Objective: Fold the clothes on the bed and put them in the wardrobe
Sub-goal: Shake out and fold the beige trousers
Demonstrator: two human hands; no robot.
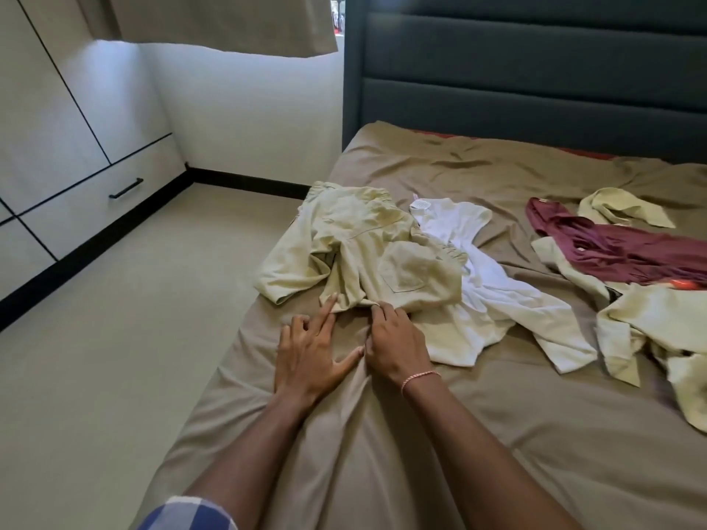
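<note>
Nearest you, a blue-and-white checked sleeve (191, 514) shows at the bottom edge, and both your bare arms reach forward over the tan-brown bed sheet (497, 453). Your left hand (310, 350) lies mostly open, two fingers straight and pressing on the near hem of the crumpled pale khaki cotton garment with a patch pocket (375, 254), thumb spread toward the other hand. Your right hand (394, 338), a thin pink bracelet (421, 376) at its wrist, has its fingers curled and seems to pinch the same hem just beside. That garment lies near the bed's left edge, overlapping a rumpled white cotton garment (486, 296). A maroon garment (619, 250) and more pale khaki pieces (650, 323) lie well apart to the right, none folded. Across the floor on the left stands the white wardrobe with black handles (57, 128). You appear to be spreading this first piece flat, so draw the hem toward you with both hands and part them along the edge to take out the bunching. Lift it clear of the white one before folding, or you will likely drag the two together.
</note>
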